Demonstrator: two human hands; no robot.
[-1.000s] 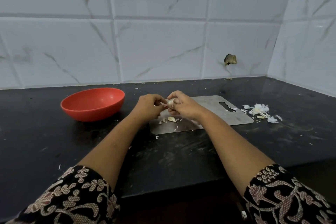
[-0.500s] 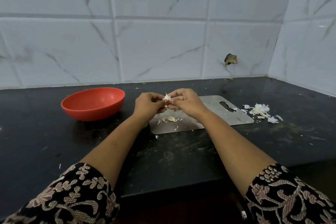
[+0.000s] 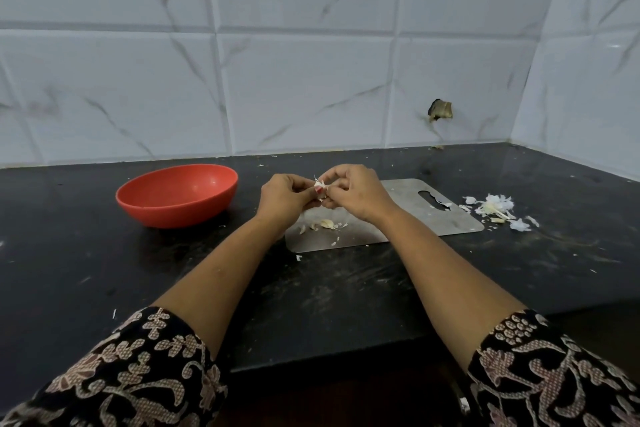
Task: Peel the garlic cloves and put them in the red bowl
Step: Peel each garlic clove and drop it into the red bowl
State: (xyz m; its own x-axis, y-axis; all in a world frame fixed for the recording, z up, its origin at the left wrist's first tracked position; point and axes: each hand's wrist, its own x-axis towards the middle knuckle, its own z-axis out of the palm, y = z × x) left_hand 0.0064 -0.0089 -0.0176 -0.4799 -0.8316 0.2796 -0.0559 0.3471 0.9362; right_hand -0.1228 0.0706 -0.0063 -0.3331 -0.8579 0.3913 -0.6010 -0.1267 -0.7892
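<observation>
Both the left hand and right hand pinch one pale, flaky-skinned garlic clove.

Black sleeves carry a pale floral and paisley print.

A glossy black stone countertop, scuffed and dusted with pale smears, meets the tiled wall. A round red plastic bowl stands on its left part. A flat steel cutting board lies right of it, well apart. Just beyond the board's right edge sits a heap of white garlic skins, with a stray fleck near the board's front corner.
</observation>
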